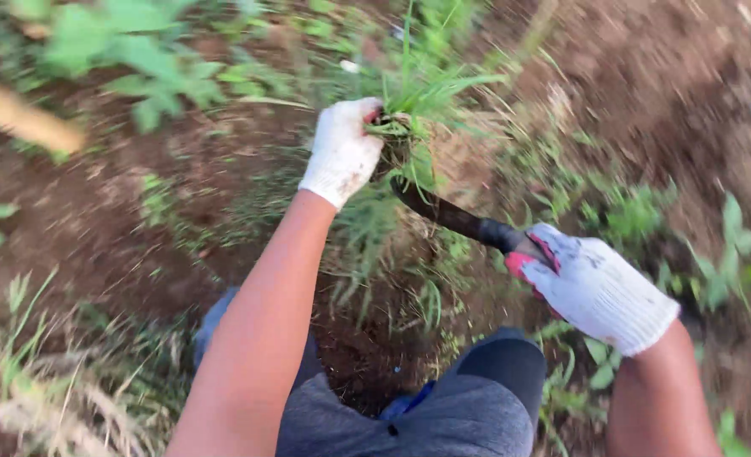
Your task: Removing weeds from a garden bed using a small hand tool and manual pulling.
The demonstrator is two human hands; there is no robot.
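My left hand (342,151), in a white knit glove, is closed around a tuft of green grass (409,110) near its base, just above the soil. My right hand (591,286), also gloved in white with red trim, grips the handle of a dark curved blade (443,211). The blade's tip reaches under the grass tuft, close to my left hand. My bare forearms run up from the bottom of the view.
Reddish-brown soil (672,76) surrounds the tuft. Leafy green plants (138,59) grow at the upper left, small weeds (638,216) at the right, dry grass (45,389) at the lower left. My knees in grey shorts (443,415) sit at the bottom centre.
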